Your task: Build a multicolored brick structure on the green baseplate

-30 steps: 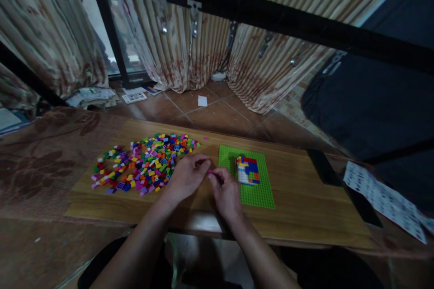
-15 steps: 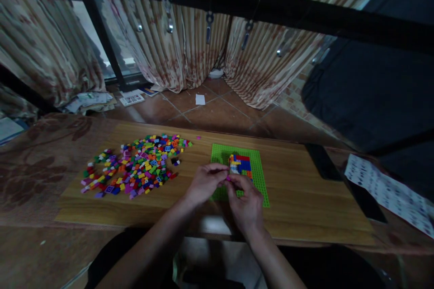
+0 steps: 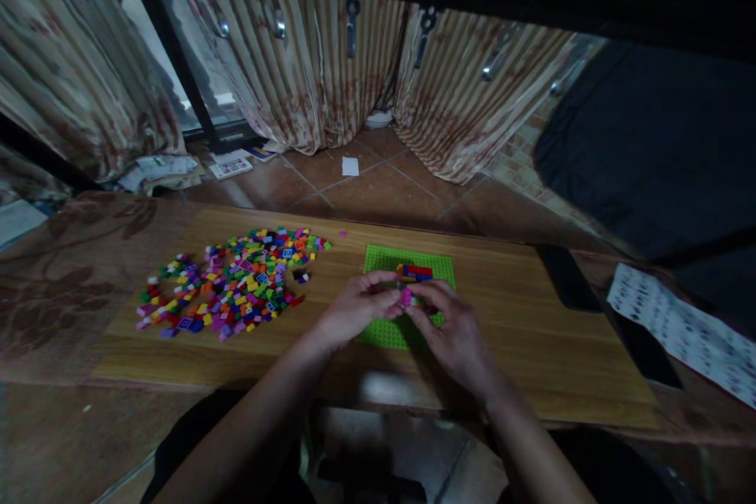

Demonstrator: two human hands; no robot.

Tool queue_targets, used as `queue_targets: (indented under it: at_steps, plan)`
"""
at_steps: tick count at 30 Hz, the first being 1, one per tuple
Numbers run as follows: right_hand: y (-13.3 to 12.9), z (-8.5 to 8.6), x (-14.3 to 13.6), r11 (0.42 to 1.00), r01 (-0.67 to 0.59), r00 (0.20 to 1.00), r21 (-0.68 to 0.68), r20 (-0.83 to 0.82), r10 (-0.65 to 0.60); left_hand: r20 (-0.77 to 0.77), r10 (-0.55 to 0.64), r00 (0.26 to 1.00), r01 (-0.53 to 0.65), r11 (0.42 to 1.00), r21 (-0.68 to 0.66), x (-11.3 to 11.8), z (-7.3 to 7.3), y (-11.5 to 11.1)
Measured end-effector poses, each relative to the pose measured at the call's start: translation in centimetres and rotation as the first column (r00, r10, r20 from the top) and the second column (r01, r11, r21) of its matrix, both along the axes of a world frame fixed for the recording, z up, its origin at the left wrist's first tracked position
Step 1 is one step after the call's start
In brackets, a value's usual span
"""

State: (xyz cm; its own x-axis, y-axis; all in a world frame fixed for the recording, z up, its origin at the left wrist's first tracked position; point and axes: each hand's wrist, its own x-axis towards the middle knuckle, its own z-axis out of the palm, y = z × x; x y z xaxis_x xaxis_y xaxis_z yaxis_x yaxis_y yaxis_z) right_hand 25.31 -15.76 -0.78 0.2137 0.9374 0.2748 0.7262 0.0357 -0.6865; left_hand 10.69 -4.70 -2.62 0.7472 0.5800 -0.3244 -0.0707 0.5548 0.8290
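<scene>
Over a green studded baseplate (image 3: 378,258), my left hand (image 3: 357,307) and my right hand (image 3: 454,331) meet at the fingertips. Between them is a small pink toy brick (image 3: 406,297), pinched from both sides. Just beyond the fingers, a block of joined red, blue and yellow bricks (image 3: 416,272) sits on the baseplate, its near part hidden by my hands. Whether the pink brick touches that block, I cannot tell.
Left on the wooden board (image 3: 520,354) lies a wide heap of loose coloured bricks (image 3: 242,283). A single pink brick (image 3: 342,234) lies near the far edge. At the right are a dark phone-like slab (image 3: 567,276) and a printed sheet (image 3: 679,327).
My right hand has shifted right and its fingers have spread a little. The pink brick shows more between the fingertips, and my hands cover more of the block. The camera view has tilted slightly.
</scene>
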Motion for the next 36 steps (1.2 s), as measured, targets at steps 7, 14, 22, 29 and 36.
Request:
queue_targets:
  at_steps: [7, 14, 22, 29, 36]
  plan:
    - [1.2, -1.3, 3.2, 0.995, 0.092, 0.955, 0.039, 0.28, -0.099, -0.315, 0.281, 0.906, -0.043, 0.804, 0.593, 0.5, -1.2, 0.7]
    - [1.5, -2.7, 2.0, 0.997, 0.072, 0.905, 0.002, 0.419, -0.067, -0.368, 0.315, 0.875, 0.067, 0.675, 0.735, 1.1, -1.2, -0.3]
    - [1.5, -2.3, 1.3, 0.991, 0.136, 0.86, -0.014, 0.498, -0.111, -0.351, 0.283, 0.893, 0.111, 0.616, 0.78, 2.7, -1.8, -0.9]
    - [0.6, -2.4, 1.2, 0.976, 0.215, 0.913, 0.013, 0.352, -0.206, -0.374, 0.3, 0.878, 0.138, 0.589, 0.797, 2.9, -1.8, -1.1]
    - [-0.5, -2.4, 1.7, 0.959, 0.281, 0.94, 0.03, 0.193, -0.282, -0.371, 0.311, 0.875, 0.126, 0.593, 0.795, 2.9, -2.0, -1.1]
